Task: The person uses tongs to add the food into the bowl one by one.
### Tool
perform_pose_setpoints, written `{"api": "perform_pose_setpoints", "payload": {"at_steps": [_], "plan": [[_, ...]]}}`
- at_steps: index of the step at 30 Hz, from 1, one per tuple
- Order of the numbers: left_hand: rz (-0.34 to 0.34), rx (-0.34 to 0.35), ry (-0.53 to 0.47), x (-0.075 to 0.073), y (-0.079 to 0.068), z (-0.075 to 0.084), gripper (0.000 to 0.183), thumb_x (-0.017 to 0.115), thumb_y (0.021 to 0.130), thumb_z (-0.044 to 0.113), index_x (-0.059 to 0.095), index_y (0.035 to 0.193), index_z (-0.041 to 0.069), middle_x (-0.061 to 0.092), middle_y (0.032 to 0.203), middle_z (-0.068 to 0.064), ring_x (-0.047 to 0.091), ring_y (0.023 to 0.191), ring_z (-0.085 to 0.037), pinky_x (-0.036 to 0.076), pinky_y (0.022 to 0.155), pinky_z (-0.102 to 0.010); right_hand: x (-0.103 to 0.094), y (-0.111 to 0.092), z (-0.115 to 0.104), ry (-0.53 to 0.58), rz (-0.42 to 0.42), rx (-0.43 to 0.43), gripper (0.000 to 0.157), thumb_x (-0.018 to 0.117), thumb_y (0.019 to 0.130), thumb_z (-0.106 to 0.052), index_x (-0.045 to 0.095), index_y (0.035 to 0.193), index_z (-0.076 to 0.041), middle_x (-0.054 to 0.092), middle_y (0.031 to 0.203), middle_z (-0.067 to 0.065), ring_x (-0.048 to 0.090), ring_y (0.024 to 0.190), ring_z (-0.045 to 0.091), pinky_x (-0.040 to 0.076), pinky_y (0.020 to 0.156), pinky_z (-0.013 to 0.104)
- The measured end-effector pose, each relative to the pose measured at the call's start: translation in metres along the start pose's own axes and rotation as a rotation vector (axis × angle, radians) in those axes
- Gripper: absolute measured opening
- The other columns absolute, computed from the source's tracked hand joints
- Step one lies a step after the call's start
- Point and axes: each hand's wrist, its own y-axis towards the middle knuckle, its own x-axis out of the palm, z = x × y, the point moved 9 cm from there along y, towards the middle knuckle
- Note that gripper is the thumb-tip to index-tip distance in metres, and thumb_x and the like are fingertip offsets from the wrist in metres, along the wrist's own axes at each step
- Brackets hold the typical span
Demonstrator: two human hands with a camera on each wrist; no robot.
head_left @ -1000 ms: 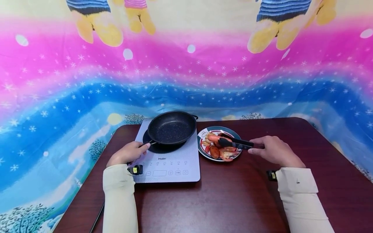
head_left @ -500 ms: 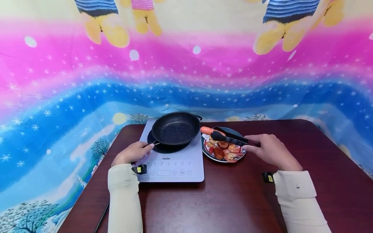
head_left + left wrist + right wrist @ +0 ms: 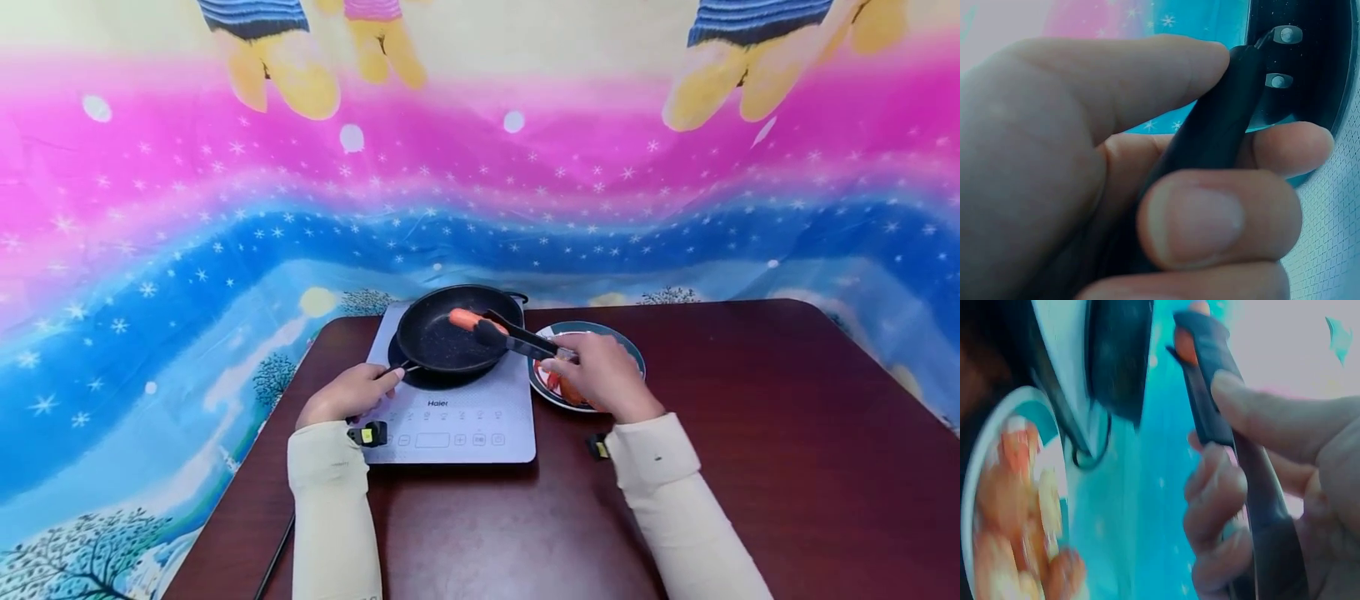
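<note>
A black frying pan (image 3: 442, 340) is on the white induction cooker (image 3: 457, 450). My left hand (image 3: 348, 393) grips its handle; up close in the left wrist view, thumb and fingers wrap the black handle (image 3: 1219, 128). My right hand (image 3: 603, 375) holds black tongs (image 3: 528, 340), which pinch an orange-red sausage (image 3: 467, 319) over the pan. In the right wrist view the tongs (image 3: 1210, 356) grip the sausage (image 3: 1186, 345) near their tips. Partly behind my right hand stands a plate (image 3: 637, 354) of mixed food (image 3: 1016, 506), blurred in the right wrist view.
The brown table (image 3: 787, 450) carries everything. A black cable (image 3: 276, 554) runs along its left side. A patterned cloth (image 3: 480, 183) hangs behind the table and along the left. The pan's small loop handle (image 3: 519, 296) points to the back right.
My right hand has lifted the sausage off the plate with the tongs and carried it left, over the pan. My left hand keeps its grip on the pan handle.
</note>
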Motion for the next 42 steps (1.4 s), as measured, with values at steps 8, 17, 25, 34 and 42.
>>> {"api": "perform_pose_setpoints", "payload": {"at_steps": [8,17,25,34,42], "plan": [[-0.008,0.026,-0.021,0.003,0.004,0.004,0.044,0.043,0.102,0.042,0.062,0.101,0.002,0.04,0.054,-0.001,0.038,0.044,-0.015,0.039,0.047,-0.031,0.015,0.011,-0.015,-0.064,0.056,0.083,0.032,0.072,0.087,-0.036,0.071,0.115,-0.022,0.061,0.078,0.002,0.054,0.067,0.024,0.039,0.055,0.037],[0.0,0.025,0.003,0.001,0.0,0.002,0.043,0.043,0.102,0.041,0.061,0.098,0.002,0.041,0.053,-0.001,0.04,0.042,-0.016,0.043,0.049,-0.034,0.022,0.012,-0.022,-0.105,0.083,0.097,0.038,0.073,0.086,-0.038,0.07,0.119,-0.021,0.063,0.081,0.002,0.056,0.067,0.024,0.042,0.056,0.039],[-0.004,0.023,0.027,-0.003,-0.004,0.0,0.043,0.042,0.102,0.041,0.061,0.099,0.002,0.043,0.056,-0.002,0.042,0.043,-0.016,0.044,0.051,-0.034,0.027,0.011,-0.026,-0.103,0.067,0.128,0.039,0.073,0.086,-0.039,0.069,0.121,-0.022,0.065,0.087,0.002,0.057,0.071,0.023,0.044,0.058,0.04],[-0.007,0.013,0.038,-0.002,-0.004,0.001,0.043,0.043,0.102,0.041,0.061,0.1,0.002,0.044,0.057,-0.002,0.042,0.044,-0.016,0.043,0.05,-0.033,0.028,0.007,-0.025,-0.106,0.049,0.144,0.042,0.074,0.085,-0.038,0.068,0.123,-0.022,0.067,0.094,0.004,0.056,0.07,0.022,0.044,0.057,0.039],[-0.012,0.026,0.045,-0.001,-0.001,0.003,0.043,0.043,0.102,0.041,0.062,0.102,0.002,0.043,0.056,-0.002,0.042,0.044,-0.015,0.043,0.049,-0.033,0.026,0.004,-0.022,-0.11,0.039,0.17,0.045,0.074,0.085,-0.038,0.066,0.126,-0.022,0.066,0.097,0.005,0.055,0.07,0.022,0.044,0.058,0.039]]}}
